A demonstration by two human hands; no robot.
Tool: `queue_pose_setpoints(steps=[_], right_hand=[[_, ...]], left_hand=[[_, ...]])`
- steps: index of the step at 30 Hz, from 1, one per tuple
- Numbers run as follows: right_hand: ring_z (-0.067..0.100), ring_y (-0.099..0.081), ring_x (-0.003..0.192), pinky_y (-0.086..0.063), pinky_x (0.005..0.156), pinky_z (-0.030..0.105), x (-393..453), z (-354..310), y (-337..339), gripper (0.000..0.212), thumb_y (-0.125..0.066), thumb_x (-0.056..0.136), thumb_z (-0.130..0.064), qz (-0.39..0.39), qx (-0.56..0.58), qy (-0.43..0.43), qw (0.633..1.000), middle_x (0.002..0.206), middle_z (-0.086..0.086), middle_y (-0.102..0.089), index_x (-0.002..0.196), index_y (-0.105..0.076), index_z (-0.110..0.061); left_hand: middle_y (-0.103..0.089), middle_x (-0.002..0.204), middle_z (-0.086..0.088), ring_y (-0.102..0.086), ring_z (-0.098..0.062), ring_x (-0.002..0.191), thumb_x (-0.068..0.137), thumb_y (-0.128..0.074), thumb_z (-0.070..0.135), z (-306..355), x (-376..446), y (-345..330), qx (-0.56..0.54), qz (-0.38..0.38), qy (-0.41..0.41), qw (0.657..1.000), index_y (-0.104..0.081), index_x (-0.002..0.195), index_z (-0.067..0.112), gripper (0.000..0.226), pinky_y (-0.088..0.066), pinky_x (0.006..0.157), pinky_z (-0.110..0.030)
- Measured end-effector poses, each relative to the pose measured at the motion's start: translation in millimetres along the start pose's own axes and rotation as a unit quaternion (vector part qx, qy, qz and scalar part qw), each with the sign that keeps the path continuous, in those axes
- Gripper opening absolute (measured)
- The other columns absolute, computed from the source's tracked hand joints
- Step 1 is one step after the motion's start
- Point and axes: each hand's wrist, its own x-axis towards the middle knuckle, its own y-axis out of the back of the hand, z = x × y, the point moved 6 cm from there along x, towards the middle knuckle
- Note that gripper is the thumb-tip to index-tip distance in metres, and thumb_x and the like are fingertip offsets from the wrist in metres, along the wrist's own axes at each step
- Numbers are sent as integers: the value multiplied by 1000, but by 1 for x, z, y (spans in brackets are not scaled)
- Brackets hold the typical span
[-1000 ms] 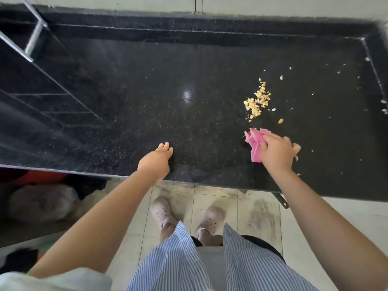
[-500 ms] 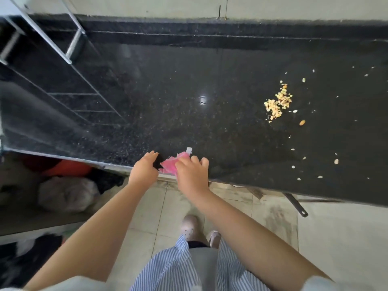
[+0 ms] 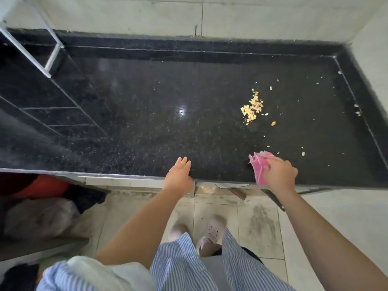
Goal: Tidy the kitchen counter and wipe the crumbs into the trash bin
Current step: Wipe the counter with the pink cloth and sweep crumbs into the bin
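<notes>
A black speckled stone counter fills the view. A small heap of yellow crumbs lies right of centre, with loose crumbs scattered around it and toward the right rim. My right hand presses a crumpled pink cloth onto the counter near its front edge, below the heap. My left hand rests flat at the front edge, fingers together, holding nothing. No trash bin is visible.
A raised black rim borders the counter at the back and right. A metal rack frame stands at the far left. Under the counter on the left lie bags and an orange object. Tiled floor and my feet are below.
My right hand with the pink cloth went from the right to beside my left hand at the front edge, then back to the right below the crumbs. My left hand stayed at the edge.
</notes>
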Motion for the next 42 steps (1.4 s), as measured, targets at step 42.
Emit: queue_pose_setpoints(steps=[42], right_hand=[[27,-59,107,-46,93,41,208,85,133,30,-47,91,-11,146,110,35,983,121,6,-62,117,-63,-12]], left_hand=[[-39,145,-4,-40,-23,132,99,-32,14,146,180,104,79,-2,-20,997,-36,140,9,41,-41,103,-33]])
